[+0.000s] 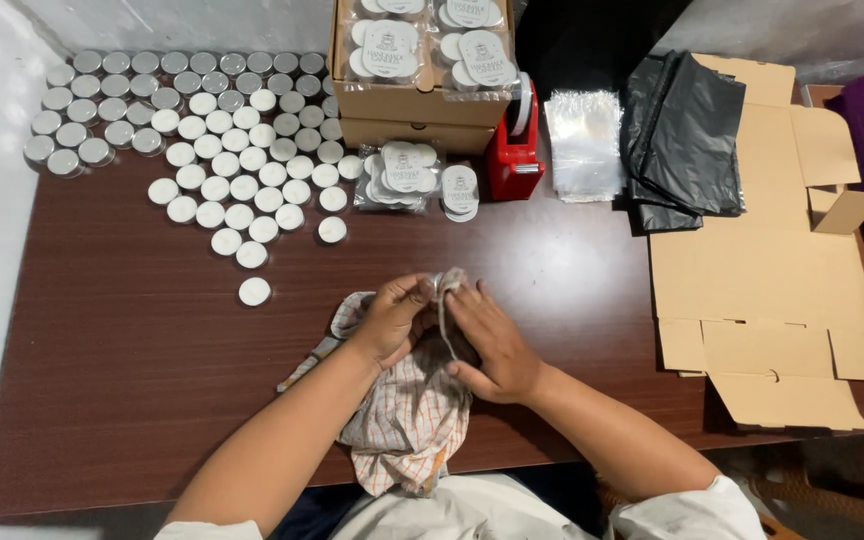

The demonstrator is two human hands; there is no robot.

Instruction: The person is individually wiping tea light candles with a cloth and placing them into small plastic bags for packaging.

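My left hand (392, 318) and my right hand (492, 340) meet over a checked cloth (407, 420) that lies on the brown table (132, 340) and hangs over its near edge. Both hands pinch a small round tin (444, 281) wrapped in the cloth's upper corner. Most of the tin is hidden by cloth and fingers. A single white-topped round tin (254, 291) lies just left of my left hand.
Several round tins (222, 160), white-topped and silver, cover the back left. An open cardboard box (422, 100) holds bagged tins, with more bags (417, 180) before it. A red tape dispenser (514, 150), clear bags (584, 145), black bags (682, 140) and flat cardboard (772, 280) lie right.
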